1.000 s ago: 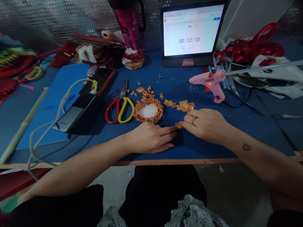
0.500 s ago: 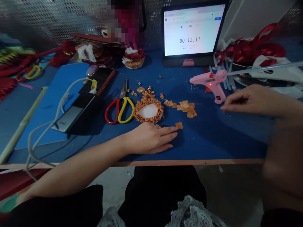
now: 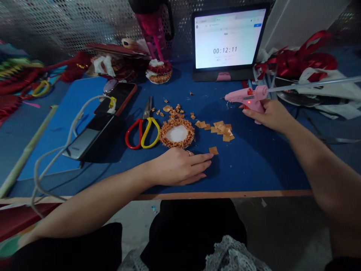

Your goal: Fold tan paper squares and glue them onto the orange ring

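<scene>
Lays the left hand (image 3: 180, 165) palm down on the blue tabletop (image 3: 254, 162), fingers straight and slightly spread, gripping nothing. Points the index fingertip at a single orange paper square (image 3: 213, 150) lying just past it; cannot tell whether skin meets paper. Wears a ring on that hand. Has a round orange-fringed disc with a white centre (image 3: 177, 133) just beyond the knuckles, and red-and-yellow scissors (image 3: 142, 130) beside the disc, toward the hand's outer side.

Wraps the right hand (image 3: 270, 114) around the handle of the pink hot glue gun (image 3: 248, 97), fingers closed over the grip. Points the nozzle across toward the left hand's side, with a small red light showing on the body and a long glue stick (image 3: 310, 83) jutting out behind, away from the left hand.

Leaves a small heap of orange squares (image 3: 221, 128) between the two hands, beyond the left fingertips. Faces a tablet (image 3: 228, 37) reading 00:12:11, well beyond both hands. Has a phone (image 3: 120, 96) and a power bank (image 3: 90, 137) with a grey cable (image 3: 56, 150) well off to the left hand's outer side.
</scene>
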`<state>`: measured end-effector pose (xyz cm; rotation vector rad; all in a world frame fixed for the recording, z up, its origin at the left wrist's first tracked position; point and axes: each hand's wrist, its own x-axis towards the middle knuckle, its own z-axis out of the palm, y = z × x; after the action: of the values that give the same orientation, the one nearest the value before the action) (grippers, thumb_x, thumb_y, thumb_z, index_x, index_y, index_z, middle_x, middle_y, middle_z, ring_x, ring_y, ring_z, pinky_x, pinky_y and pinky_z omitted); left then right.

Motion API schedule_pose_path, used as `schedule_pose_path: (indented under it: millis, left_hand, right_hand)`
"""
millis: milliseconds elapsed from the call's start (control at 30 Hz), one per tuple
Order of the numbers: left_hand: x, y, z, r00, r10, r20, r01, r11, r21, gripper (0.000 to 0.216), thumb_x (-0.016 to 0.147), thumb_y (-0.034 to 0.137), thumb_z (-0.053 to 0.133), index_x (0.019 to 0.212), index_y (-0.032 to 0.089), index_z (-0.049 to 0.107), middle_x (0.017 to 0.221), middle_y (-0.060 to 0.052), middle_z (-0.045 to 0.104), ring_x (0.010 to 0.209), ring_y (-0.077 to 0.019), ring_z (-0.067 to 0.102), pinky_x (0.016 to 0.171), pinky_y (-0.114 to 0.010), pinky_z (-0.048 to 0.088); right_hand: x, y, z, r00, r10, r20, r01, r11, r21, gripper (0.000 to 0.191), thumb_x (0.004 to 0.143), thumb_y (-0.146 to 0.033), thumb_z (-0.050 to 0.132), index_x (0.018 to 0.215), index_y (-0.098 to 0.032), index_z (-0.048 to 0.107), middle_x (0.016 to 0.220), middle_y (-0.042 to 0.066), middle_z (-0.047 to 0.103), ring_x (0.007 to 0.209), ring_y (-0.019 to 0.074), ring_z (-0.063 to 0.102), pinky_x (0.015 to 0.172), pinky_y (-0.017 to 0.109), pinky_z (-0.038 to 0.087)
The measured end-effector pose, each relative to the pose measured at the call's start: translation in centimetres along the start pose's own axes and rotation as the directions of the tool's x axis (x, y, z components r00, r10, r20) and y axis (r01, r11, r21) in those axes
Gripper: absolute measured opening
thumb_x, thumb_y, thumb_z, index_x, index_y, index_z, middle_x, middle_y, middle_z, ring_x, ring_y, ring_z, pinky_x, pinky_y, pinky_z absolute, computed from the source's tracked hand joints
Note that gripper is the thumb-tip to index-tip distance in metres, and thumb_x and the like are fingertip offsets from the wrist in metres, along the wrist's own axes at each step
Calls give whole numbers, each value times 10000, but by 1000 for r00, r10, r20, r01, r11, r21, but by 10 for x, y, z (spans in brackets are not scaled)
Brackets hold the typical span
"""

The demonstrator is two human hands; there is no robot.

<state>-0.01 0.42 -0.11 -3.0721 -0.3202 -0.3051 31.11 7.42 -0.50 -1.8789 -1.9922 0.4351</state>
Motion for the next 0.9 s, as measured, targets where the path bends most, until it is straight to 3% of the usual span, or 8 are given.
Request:
schedule_pose_path:
  millis: [100, 200, 300, 433, 567, 900]
  left_hand:
    - [-1, 0, 1, 1000, 1, 13, 0, 1000, -7, 340, 898, 330, 367, 1140, 161, 535, 1241, -42, 515, 801, -128, 630, 585, -231, 507]
    - [0, 0, 0, 999, -10, 36, 10, 1000, -8, 346, 899, 334, 363, 1157, 167, 521, 1245, -31, 512, 796, -134, 630, 574, -244, 505]
    - [1, 0, 0, 999, -16, 47, 16, 1000, -1, 345, 899, 335, 361, 1157, 170, 521, 1243, -29, 513, 774, -131, 630, 547, -247, 493]
    - [1, 0, -1, 999, -8, 40, 8, 1000, 7, 341, 903, 328, 352, 1152, 167, 521, 1236, -22, 520, 787, -127, 626, 533, -241, 483]
    - [1, 0, -1, 999, 11, 40, -12, 1000, 21, 329, 903, 314, 347, 1128, 167, 537, 1215, -25, 536, 761, -118, 619, 510, -235, 467]
    - [2, 0, 0, 1000, 2, 22, -2, 1000, 9, 326, 898, 312, 361, 1141, 169, 526, 1193, -17, 551, 761, -120, 615, 546, -242, 486]
  right_hand:
    - [-3, 1, -3, 999, -12, -48, 15, 998, 62, 381, 709, -454, 601, 875, -114, 646, 550, 47, 587, 468, 106, 522, 527, 258, 398]
    - [-14, -1, -16, 995, -57, -84, 78, 960, 270, 410, 697, -486, 603, 863, -112, 628, 647, 75, 608, 479, 88, 507, 472, 241, 381]
    - [-28, -5, -30, 981, -185, 64, 139, 891, 433, 421, 700, -537, 575, 831, -137, 606, 638, 57, 594, 475, 80, 489, 417, 219, 353]
    - [-40, -12, -35, 877, -384, 290, 299, 907, 297, 372, 703, -528, 569, 819, -178, 613, 694, 15, 627, 577, 119, 553, 518, 240, 433]
    - [-43, -21, -32, 779, -458, 427, 403, 889, 218, 305, 755, -456, 538, 903, -201, 614, 801, -14, 655, 712, 147, 599, 621, 245, 457]
    - [-48, -32, -31, 733, -530, 427, 511, 843, 169, 265, 777, -389, 542, 938, -189, 607, 765, -43, 648, 662, 113, 581, 598, 195, 425]
